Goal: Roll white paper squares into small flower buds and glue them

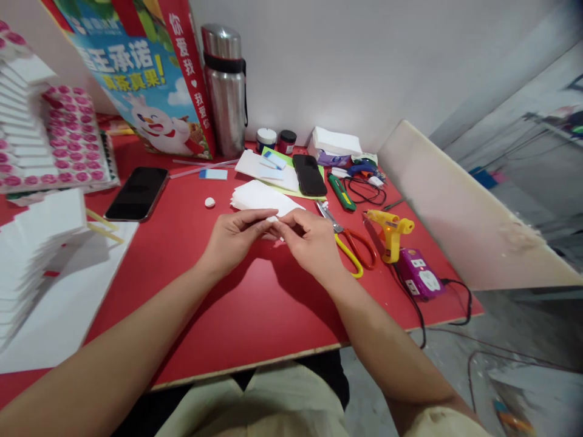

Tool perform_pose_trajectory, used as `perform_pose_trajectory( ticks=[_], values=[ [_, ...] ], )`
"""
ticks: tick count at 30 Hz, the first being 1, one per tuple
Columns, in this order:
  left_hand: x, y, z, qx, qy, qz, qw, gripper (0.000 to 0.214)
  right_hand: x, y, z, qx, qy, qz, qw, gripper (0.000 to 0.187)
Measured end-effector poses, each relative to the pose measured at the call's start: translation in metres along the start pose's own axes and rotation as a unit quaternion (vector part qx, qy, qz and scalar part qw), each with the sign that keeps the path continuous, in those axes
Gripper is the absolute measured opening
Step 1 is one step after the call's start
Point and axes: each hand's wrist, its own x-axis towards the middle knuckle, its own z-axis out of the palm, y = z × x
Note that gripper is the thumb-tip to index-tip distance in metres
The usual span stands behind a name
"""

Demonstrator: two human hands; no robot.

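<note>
Between the fingertips of both hands is a small white piece (272,219); its material is too small to make out. My left hand (234,240) pinches it from the left, thumb and fingers closed. From the other side my right hand (312,240) grips it the same way. Just behind the fingers lies a stack of white paper pieces (264,197), partly hidden by them. A small white rounded lump (209,202) rests on the red table (255,303) to the left. Scissors (350,246) with yellow and orange handles lie close to my right hand.
At right stand a yellow glue gun (392,230) and a purple power socket box (421,276) with cables. A green cutter (341,193) and a phone (310,175) lie behind. Folded white structures (40,255), another phone (138,193) and a steel flask (225,91) occupy the left and back.
</note>
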Motion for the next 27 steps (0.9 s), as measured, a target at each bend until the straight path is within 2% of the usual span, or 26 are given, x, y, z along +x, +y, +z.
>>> perform_pose_trajectory(
  ticks=[4,6,9,12,15,21,27],
  values=[
    [0.000,0.006,0.001,0.032,0.001,0.013,0.999,0.034,0.003,-0.001,-0.002,0.078,-0.002,0.051,0.996,0.020],
    [-0.001,0.006,0.003,0.035,0.008,0.021,0.999,0.032,0.002,-0.002,-0.002,0.072,0.004,0.051,0.996,0.022],
    [-0.004,0.004,0.007,0.031,0.026,0.025,0.999,0.029,-0.003,-0.006,0.001,-0.037,0.035,-0.020,0.999,0.023],
    [-0.006,0.004,0.009,0.028,0.040,0.024,0.999,0.024,-0.009,-0.008,0.005,-0.181,0.059,-0.126,0.974,0.023],
    [-0.006,0.005,0.009,0.028,0.043,0.020,0.998,0.023,-0.011,-0.007,0.009,-0.241,0.058,-0.157,0.956,0.024],
    [-0.003,0.001,0.005,0.037,0.040,0.011,0.998,0.027,-0.008,-0.003,0.011,-0.172,0.047,-0.109,0.978,0.013],
    [-0.004,0.001,0.003,0.060,-0.026,0.026,0.998,0.023,-0.003,0.001,-0.002,-0.147,0.000,-0.136,0.980,0.012]
  ],
)
